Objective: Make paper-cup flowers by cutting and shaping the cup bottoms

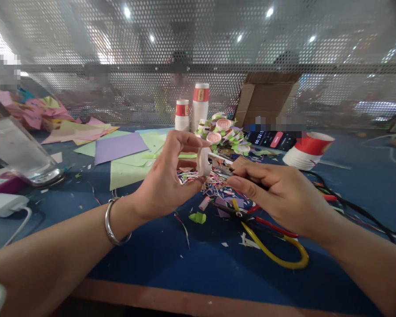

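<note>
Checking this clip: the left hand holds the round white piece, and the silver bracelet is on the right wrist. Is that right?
Not quite: the head view shows the silver bracelet on the left wrist. The left hand does hold the round white piece.

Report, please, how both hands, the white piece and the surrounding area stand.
Left hand gripping white round piece, on edge. Right hand holding metal-bladed tool close beside it; contact unclear. Paper scraps and yellow-handled scissors below, possible clutter.

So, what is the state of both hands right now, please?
Left hand: closed around the edge of a white round piece.
Right hand: closed on a metal tool, exact kind unclear.
</note>
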`<action>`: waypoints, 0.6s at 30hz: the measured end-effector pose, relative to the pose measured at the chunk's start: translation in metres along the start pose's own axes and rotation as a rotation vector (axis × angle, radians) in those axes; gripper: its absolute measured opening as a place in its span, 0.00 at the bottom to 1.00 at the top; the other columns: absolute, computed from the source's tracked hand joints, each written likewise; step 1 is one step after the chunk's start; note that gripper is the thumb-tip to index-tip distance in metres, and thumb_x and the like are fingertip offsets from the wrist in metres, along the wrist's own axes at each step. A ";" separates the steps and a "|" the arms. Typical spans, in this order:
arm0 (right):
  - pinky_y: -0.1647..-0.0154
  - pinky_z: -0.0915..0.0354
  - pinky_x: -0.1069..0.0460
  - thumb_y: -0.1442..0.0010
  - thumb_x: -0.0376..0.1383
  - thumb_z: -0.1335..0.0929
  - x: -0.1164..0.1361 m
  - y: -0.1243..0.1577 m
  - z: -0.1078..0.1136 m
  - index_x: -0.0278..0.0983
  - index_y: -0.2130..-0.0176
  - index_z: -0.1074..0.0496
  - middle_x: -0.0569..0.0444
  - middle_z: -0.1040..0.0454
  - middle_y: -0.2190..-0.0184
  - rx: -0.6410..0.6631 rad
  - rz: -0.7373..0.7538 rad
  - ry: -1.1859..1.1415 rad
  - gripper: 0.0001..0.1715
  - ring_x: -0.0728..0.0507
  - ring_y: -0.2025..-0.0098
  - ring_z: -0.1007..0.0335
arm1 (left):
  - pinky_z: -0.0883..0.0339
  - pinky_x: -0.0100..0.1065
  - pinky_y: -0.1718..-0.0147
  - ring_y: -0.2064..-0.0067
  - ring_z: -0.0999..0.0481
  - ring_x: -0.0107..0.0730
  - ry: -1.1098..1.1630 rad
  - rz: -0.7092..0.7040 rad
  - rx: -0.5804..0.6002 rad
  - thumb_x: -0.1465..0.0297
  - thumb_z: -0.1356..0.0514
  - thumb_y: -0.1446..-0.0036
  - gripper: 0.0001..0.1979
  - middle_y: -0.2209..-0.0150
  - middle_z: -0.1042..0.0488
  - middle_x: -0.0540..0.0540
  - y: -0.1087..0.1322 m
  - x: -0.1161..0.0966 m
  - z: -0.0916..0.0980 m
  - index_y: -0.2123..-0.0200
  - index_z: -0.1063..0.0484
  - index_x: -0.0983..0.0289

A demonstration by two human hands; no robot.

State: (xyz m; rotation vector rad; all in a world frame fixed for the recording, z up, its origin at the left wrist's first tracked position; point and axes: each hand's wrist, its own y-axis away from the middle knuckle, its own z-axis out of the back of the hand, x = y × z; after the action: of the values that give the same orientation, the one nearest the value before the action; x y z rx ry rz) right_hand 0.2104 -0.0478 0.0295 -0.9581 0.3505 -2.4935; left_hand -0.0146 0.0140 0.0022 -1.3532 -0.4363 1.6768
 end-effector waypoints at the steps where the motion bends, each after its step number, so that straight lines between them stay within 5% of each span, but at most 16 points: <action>1: 0.65 0.40 0.49 0.32 0.55 0.35 0.000 0.000 0.000 0.40 0.71 0.29 0.57 0.33 0.73 0.006 -0.003 -0.011 0.26 0.47 0.68 0.36 | 0.22 0.39 0.51 0.39 0.29 0.41 -0.017 -0.012 0.006 0.84 0.34 0.50 0.29 0.44 0.31 0.56 0.001 0.001 0.000 0.50 0.40 0.56; 18: 0.62 0.40 0.48 0.32 0.55 0.34 0.000 0.000 0.000 0.40 0.70 0.27 0.54 0.28 0.72 0.023 -0.023 -0.047 0.25 0.44 0.65 0.34 | 0.22 0.40 0.48 0.40 0.27 0.43 -0.124 -0.112 0.029 0.86 0.37 0.50 0.31 0.45 0.31 0.56 0.001 -0.001 0.000 0.46 0.39 0.57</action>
State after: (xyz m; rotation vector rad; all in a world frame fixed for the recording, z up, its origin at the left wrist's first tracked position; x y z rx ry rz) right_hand 0.2106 -0.0478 0.0291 -1.0157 0.2969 -2.4853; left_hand -0.0157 0.0124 0.0021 -1.1863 -0.5471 1.6728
